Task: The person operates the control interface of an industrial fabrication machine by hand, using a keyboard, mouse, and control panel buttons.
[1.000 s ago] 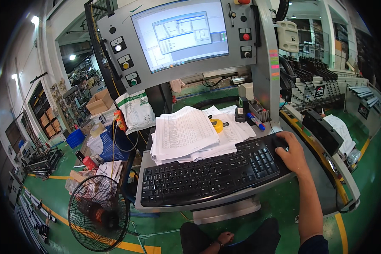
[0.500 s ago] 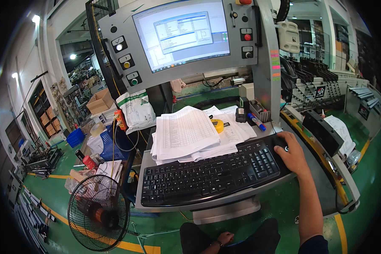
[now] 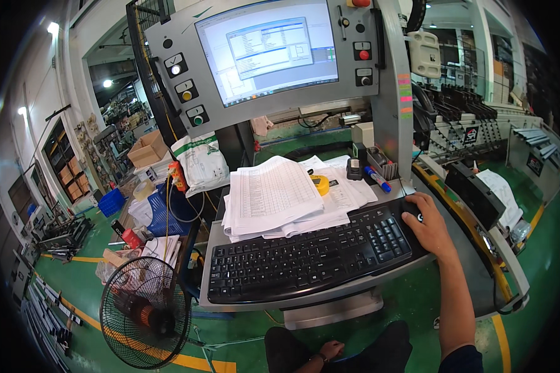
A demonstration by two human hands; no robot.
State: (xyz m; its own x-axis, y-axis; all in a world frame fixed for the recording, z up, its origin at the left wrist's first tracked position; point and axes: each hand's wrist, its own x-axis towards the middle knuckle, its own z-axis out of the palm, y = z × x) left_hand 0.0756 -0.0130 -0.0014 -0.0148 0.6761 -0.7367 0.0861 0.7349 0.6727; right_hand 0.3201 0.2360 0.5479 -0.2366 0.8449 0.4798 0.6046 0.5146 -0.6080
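Note:
My right hand (image 3: 432, 231) is curved over a black computer mouse (image 3: 420, 217), which shows between thumb and fingers at the right end of the tray. Left of it lies a black keyboard (image 3: 298, 264) with no hand on it. Low in the picture my left hand (image 3: 333, 349) rests at my lap, fingers curled in and seemingly holding nothing. Above the keyboard is a lit screen (image 3: 230, 81) with a window of lists and a small drawing, set in a grey control panel (image 3: 354, 87).
Behind the keyboard lie stacked printed sheets (image 3: 274, 196), a yellow tape measure (image 3: 320, 184) and a blue marker (image 3: 378, 179). A black fan (image 3: 144, 314) stands at the lower left, near a white bag (image 3: 199, 163). A metal rail (image 3: 507, 264) runs at the right.

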